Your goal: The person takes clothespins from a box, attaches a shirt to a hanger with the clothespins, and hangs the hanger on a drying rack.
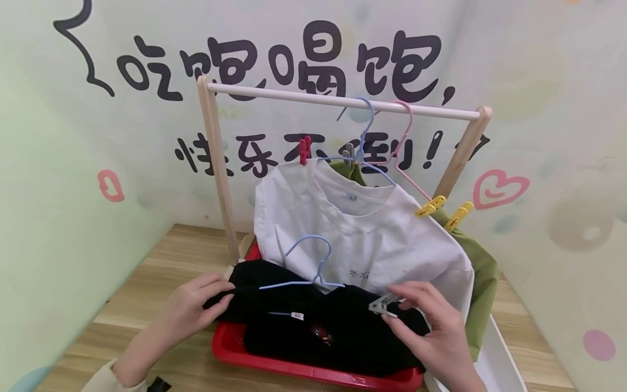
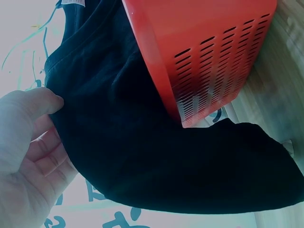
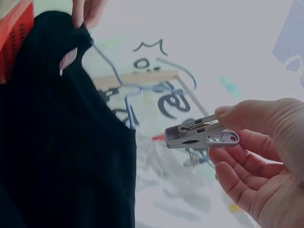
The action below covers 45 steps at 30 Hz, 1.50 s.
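Observation:
A black shirt (image 1: 289, 340) hangs over the front of a red basket (image 1: 264, 363), with a blue hanger (image 1: 317, 279) in its neck and the hook standing up. My left hand (image 1: 198, 305) pinches the shirt's shoulder edge between thumb and fingers; the left wrist view shows the thumb on the dark cloth (image 2: 118, 142). Over the shirt's other shoulder, my right hand (image 1: 436, 321) holds a grey clothespin (image 1: 384, 306) by its handles. In the right wrist view the clothespin (image 3: 202, 134) is apart from the cloth, its tip pointing toward the shirt.
Behind stands a wooden rack with a white rod (image 1: 294, 96). A white shirt (image 1: 294, 201) hangs there on a blue hanger, with a green garment (image 1: 480, 283) behind it. Red (image 1: 305, 151) and yellow clothespins (image 1: 431, 207) grip their shoulders. A white tray (image 1: 499, 354) sits at right.

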Motion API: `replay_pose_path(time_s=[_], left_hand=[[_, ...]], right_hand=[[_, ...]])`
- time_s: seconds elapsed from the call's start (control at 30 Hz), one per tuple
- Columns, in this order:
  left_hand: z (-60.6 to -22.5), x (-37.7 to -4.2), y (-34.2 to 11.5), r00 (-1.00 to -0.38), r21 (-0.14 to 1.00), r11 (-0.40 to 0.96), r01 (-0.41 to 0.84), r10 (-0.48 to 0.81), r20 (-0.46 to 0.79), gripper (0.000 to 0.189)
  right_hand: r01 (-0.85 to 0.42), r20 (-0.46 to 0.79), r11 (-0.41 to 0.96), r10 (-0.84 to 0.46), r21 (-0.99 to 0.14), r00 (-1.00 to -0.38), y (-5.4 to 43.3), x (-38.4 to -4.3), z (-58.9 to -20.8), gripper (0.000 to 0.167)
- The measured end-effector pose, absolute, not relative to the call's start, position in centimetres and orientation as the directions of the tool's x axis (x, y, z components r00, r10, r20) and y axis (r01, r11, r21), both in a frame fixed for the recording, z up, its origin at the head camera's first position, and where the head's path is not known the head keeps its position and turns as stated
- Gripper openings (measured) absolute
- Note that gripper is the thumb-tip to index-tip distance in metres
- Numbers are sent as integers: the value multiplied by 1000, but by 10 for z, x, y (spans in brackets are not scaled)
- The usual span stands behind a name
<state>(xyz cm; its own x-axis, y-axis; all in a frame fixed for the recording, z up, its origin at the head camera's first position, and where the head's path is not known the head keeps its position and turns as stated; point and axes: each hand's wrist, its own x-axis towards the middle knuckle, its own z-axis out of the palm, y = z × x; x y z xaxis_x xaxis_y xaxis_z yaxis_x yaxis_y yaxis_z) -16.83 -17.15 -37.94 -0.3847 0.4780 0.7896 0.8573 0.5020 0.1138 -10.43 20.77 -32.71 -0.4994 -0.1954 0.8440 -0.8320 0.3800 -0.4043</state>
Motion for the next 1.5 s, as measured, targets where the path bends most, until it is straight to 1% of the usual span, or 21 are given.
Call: replay_pose_path(time_s=[0.1, 0.33, 0.5, 0.7, 0.73, 0.93, 1.07, 1.23, 1.37, 1.5], left_hand=[[-379, -169, -172, -377, 112, 495, 862, 476, 795, 38], [-383, -172, -173, -331, 83, 477, 875, 464, 821, 36], [-381, -172, -172, -328, 80, 472, 878, 472, 818, 35], [-379, -168, -172, -390, 128, 486, 864, 489, 780, 37], [-379, -168, -172, -389, 127, 486, 865, 489, 781, 37], [-382, -171, -172, -318, 74, 465, 882, 472, 822, 35], [-383, -172, -173, -315, 72, 469, 880, 465, 827, 36], [-382, -171, -172, -311, 78, 460, 884, 456, 834, 35], [-380, -168, -172, -331, 103, 455, 884, 456, 826, 35], [-378, -165, -172, -346, 123, 445, 887, 465, 815, 35]], right_hand=[[-841, 843, 358, -209, -406, -495, 195, -107, -325, 34], [-860, 830, 310, -272, -404, -488, 161, -111, -325, 27], [-884, 833, 250, -309, -394, -459, 134, -115, -324, 31], [-898, 842, 194, -316, -395, -438, 103, -122, -326, 38], [-901, 845, 190, -314, -391, -433, 98, -123, -326, 39], [-911, 864, 194, -294, -365, -409, 73, -130, -332, 44], [-915, 870, 220, -296, -339, -393, 59, -134, -334, 41], [-926, 877, 248, -323, -285, -357, 45, -139, -335, 34], [-933, 878, 272, -352, -237, -326, 38, -141, -334, 30], [-924, 872, 312, -361, -221, -330, 35, -143, -334, 26]])
